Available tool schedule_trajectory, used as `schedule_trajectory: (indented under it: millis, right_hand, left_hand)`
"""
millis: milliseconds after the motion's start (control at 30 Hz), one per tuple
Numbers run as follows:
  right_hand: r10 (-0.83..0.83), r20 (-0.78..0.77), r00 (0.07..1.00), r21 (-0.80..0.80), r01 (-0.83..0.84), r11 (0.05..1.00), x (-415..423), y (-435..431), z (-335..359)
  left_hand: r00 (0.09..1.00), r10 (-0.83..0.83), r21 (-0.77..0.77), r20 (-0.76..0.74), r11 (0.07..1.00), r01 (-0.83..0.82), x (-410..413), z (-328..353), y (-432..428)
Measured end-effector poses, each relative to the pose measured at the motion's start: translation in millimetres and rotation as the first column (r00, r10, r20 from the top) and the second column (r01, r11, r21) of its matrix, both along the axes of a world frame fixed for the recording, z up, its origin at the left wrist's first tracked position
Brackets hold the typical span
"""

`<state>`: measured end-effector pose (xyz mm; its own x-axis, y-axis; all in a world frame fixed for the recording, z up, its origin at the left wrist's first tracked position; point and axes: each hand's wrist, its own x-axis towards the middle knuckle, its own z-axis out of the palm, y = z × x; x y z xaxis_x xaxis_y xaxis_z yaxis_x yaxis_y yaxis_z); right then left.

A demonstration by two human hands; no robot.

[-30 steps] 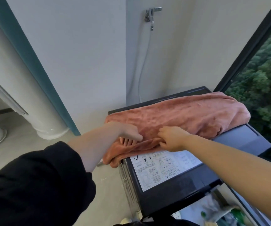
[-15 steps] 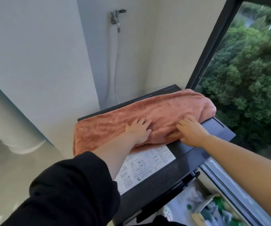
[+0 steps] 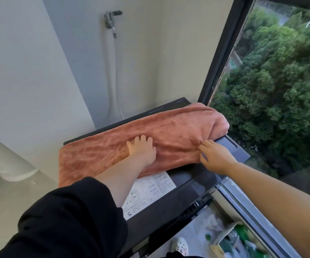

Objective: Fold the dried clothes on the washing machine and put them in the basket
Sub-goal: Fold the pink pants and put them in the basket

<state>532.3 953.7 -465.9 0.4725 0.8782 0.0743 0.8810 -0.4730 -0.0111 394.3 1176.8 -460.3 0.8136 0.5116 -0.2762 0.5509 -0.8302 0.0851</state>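
A pink-orange towel (image 3: 169, 135) lies folded in a long band across the dark top of the washing machine (image 3: 193, 181). My left hand (image 3: 141, 149) presses flat on the middle of the towel with its fingers spread. My right hand (image 3: 213, 157) is at the towel's near edge towards the right end, where finger and thumb pinch the cloth and pucker it. The towel's left end hangs slightly over the machine's left side. No basket is in view.
A white instruction label (image 3: 150, 190) sits on the lid in front of the towel. A tap and white hose (image 3: 113, 53) hang on the wall behind. A window (image 3: 280, 81) with a dark frame stands right. Boxes and a shoe (image 3: 180, 244) lie on the floor below.
A second ago both hands gripped the towel's near edge; it has since been folded over. The left hand still presses flat, while the right hand went from flat to pinching the edge.
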Motion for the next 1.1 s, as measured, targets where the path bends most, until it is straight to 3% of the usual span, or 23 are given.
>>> schedule_trajectory:
  millis: [67, 100, 167, 233, 267, 400, 467, 600, 767, 867, 933, 1000, 1100]
  right_hand:
    - [-0.238, -0.167, 0.957, 0.124, 0.26, 0.958, 1.0, 6.3, 5.3]
    - [-0.386, -0.304, 0.871, 0.158, 0.445, 0.881, 7.7, 10.4, 4.3]
    - [-0.545, -0.637, 0.546, 0.101, 0.759, 0.643, 18.3, 18.8, 6.7]
    - [-0.433, -0.873, 0.223, 0.036, 0.917, 0.398, 30.9, 21.8, 4.2]
    - [-0.335, -0.936, 0.108, 0.003, 0.954, 0.301, 37.9, 20.2, 3.0]
    - [0.065, -0.987, -0.149, -0.143, 0.986, 0.084, 61.5, 20.2, 3.7]
    - [0.144, -0.971, -0.191, -0.186, 0.982, 0.043, 78.9, 24.8, 5.0]
    - [0.006, -0.967, -0.253, -0.251, 0.963, 0.099, 105.5, 38.2, 9.8]
    - [-0.111, -0.987, -0.118, -0.117, 0.993, -0.011, 158.1, 25.3, 8.1]
    - [0.017, -0.965, -0.262, -0.262, 0.965, 0.034, 173.7, 7.9, 0.3]
    - [0.108, -0.963, -0.248, -0.247, 0.969, 0.017, 175.9, 0.9, -9.1]
    - [0.226, -0.93, -0.29, -0.298, 0.955, 0.001, 180.7, -3.0, -14.6]
    - [0.334, -0.851, -0.405, -0.385, 0.914, 0.127, 181.9, -3.2, -5.5]
  left_hand:
    - [1.0, -0.025, -0.019, 0.018, 1.0, 0.025, 12.5, -2.0, -10.6]
    - [0.999, -0.045, -0.042, 0.018, 0.998, 0.046, 21.0, -1.9, -18.1]
    - [0.997, -0.081, -0.091, 0.005, 0.993, 0.081, 36.1, 0.3, -31.1]
    - [0.995, -0.102, -0.129, -0.01, 0.987, 0.1, 50.5, 3.7, -40.9]
    - [0.995, -0.099, -0.156, -0.021, 0.983, 0.095, 58.2, 5.7, -45.6]
    - [0.993, -0.025, -0.266, -0.111, 0.964, -0.005, 79.3, 6.5, -54.2]
    - [0.987, -0.018, -0.252, -0.157, 0.967, -0.023, 88.6, 4.5, -57.1]
    - [0.981, 0.022, -0.233, -0.192, 0.97, -0.067, 106.8, 4.9, -60.0]
    - [0.962, 0.072, -0.212, -0.262, 0.969, -0.13, 130.3, -6.7, -54.3]
    - [0.944, 0.064, -0.226, -0.325, 0.963, -0.143, 137.5, -9.0, -59.9]
    - [0.934, 0.05, -0.218, -0.353, 0.967, -0.134, 138.6, -10.8, -65.6]
    - [0.926, 0.044, -0.222, -0.374, 0.966, -0.135, 141.0, -12.4, -67.7]
    - [0.909, 0.01, -0.223, -0.417, 0.968, -0.113, 142.6, -9.5, -66.2]
